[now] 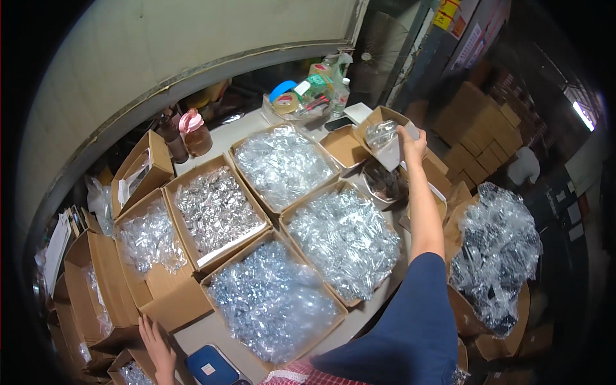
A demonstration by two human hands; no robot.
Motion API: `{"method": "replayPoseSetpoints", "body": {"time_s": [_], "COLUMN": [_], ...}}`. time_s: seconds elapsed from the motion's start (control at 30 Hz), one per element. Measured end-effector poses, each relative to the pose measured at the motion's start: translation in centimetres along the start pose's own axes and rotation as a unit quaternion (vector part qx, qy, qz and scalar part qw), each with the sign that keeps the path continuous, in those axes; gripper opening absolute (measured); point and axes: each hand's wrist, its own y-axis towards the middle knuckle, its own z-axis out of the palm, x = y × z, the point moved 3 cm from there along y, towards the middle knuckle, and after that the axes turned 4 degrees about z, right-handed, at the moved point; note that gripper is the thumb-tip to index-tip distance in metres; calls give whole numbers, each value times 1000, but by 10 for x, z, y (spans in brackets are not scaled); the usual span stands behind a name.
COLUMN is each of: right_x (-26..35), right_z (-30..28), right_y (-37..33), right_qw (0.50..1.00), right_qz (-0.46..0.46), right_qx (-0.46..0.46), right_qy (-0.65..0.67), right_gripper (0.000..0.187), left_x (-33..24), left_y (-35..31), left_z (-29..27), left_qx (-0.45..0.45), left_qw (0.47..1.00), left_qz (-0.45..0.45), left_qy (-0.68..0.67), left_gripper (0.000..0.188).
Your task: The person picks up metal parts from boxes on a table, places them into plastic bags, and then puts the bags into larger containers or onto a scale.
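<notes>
At the far right of the table, my right hand (416, 144) grips the edge of a small white box (389, 156), its fingers wrapped over the rim. Clear plastic packets (381, 133) lie in or just behind that box, partly covered by it. Low on the left, my left hand (158, 350) holds nothing; its fingers are stretched out beside the flap of a cardboard box (173, 301). A blue-topped scale (208, 366) sits just right of it. Between my arms stands an open box with small bluish-silver packets (269, 301).
More open boxes hold clear packets (282, 163), silver metal pieces (215, 202) and long silvery packets (346, 240). A pink-lidded jar (194, 131), tape rolls (285, 102) and a plastic bottle (341, 96) stand at the back. A large bag of dark parts (494, 256) bulges at right.
</notes>
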Motion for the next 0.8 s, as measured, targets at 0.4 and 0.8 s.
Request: {"method": "replayPoseSetpoints", "body": {"time_s": [0.4, 0.8], "right_x": [43, 58], "right_z": [98, 126], "right_y": [2, -28], "right_qw": [926, 847], "right_qz": [-143, -365], "right_qx": [165, 234], "right_qy": [-309, -307], "right_gripper": [101, 118], "left_x": [-5, -15], "left_y": [-7, -10], "left_z": [7, 4], "left_qx": [42, -28], "left_qw": [998, 980], "left_qz": [-49, -133], "left_qy": [8, -142], "left_gripper": [52, 56]}}
